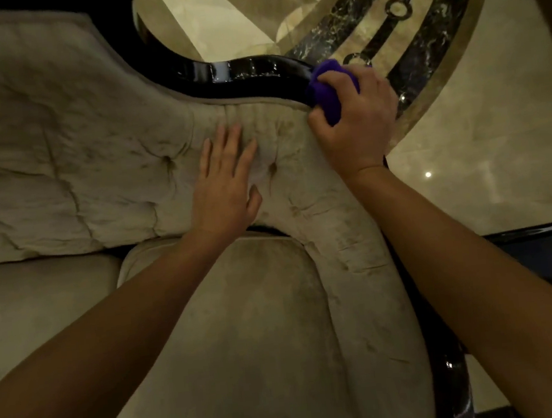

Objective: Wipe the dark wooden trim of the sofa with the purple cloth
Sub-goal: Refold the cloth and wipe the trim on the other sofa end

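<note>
The fingers (321, 111) of the right hand (357, 126) are curled tight around the purple cloth (324, 98), which is all bunched up. The cloth is pressed on the shiny dark trim (248, 73), right where the trim bends down at the sofa's corner. The left hand (225, 186) has straight, flat fingers (227, 142) and holds nothing. It rests on the soft tufted back (59, 145) of the sofa, just under the trim and near the right hand.

I think the wiping is going on now, at the corner of the trim. A long part of the trim runs away to the left and up, and more dark trim (451, 367) goes down the sofa's side under the right arm. Next, the cloth should slide along the curve and stay pushed on the wood, not on the soft part. The left hand can help keep the body steady.

Below the arms is the seat cushion (246, 329). Behind the sofa is a shiny patterned floor (462, 123). I see no boxes, bowls or bins here
</note>
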